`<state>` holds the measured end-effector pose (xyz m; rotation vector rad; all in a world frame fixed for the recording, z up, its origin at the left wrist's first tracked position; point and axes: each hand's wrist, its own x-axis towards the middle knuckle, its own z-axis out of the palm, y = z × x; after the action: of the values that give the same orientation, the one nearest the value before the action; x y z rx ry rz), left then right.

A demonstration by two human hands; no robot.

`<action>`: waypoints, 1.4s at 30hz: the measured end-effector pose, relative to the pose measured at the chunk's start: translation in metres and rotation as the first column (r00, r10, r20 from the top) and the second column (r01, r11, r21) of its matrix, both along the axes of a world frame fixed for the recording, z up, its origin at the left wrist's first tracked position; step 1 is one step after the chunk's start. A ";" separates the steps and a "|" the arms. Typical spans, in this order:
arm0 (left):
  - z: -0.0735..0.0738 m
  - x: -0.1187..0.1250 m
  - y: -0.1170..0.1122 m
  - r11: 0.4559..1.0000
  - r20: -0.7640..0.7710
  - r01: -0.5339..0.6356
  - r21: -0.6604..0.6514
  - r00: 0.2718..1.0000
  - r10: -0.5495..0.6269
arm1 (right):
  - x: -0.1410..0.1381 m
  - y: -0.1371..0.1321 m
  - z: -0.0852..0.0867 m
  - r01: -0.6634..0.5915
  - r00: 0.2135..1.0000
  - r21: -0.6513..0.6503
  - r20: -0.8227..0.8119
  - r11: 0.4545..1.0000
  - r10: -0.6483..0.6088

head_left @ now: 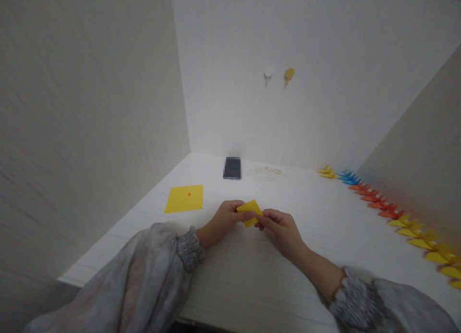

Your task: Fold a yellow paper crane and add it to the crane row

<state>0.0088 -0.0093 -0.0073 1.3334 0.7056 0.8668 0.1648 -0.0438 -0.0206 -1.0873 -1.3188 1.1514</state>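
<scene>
Between my two hands, above the white table, is a small piece of folded yellow paper. My left hand pinches its left side, the thumb lying across the front. On the right edge, the fingertips of my right hand close on a corner of the same paper. The fingers behind the paper are partly hidden. To the left of my left hand lies a flat sheet of yellow paper with a small red mark on it.
A dark phone-like rectangle, blurred out, lies near the back wall. Folded paper cranes in yellow, blue and orange line the right side wall. Two hooks, one white and one yellow, are on the back wall. The table's front edge shows below.
</scene>
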 end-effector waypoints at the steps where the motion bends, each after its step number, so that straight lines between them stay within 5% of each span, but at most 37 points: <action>1: 0.000 0.000 0.000 1.000 0.017 -0.006 -0.016 1.000 0.006 | 0.000 0.000 0.001 -0.021 1.000 -0.005 -0.007 1.000 0.020; 6: -0.002 -0.001 0.000 0.997 0.117 0.007 -0.072 0.993 0.001 | 0.002 0.000 0.005 -0.045 0.999 0.010 -0.020 0.999 0.045; 11: -0.004 -0.002 0.004 0.998 0.062 -0.058 0.013 0.996 0.057 | 0.007 0.003 -0.001 0.019 0.995 0.071 0.100 0.997 -0.026; 16: -0.010 -0.005 0.011 0.984 0.029 -0.146 0.101 0.989 0.144 | 0.014 0.005 -0.004 0.069 0.943 0.278 0.294 0.958 -0.153; 21: -0.016 -0.010 0.016 0.979 -0.077 -0.139 0.148 0.985 0.152 | 0.020 0.003 0.002 -0.031 0.868 0.456 0.453 0.889 -0.203; 33: -0.009 -0.008 0.010 0.979 0.025 -0.123 0.164 0.992 0.121 | 0.014 -0.001 0.006 -0.023 0.836 0.499 0.484 0.866 -0.256; 42: -0.008 -0.007 0.011 0.983 0.019 -0.175 0.058 0.984 0.175 | 0.014 0.002 0.003 0.042 0.861 0.387 0.454 0.921 -0.230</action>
<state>0.0023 0.0021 -0.0158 1.3306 0.8005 1.0439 0.1792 -0.0421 -0.0178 -1.2132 -1.7332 0.4919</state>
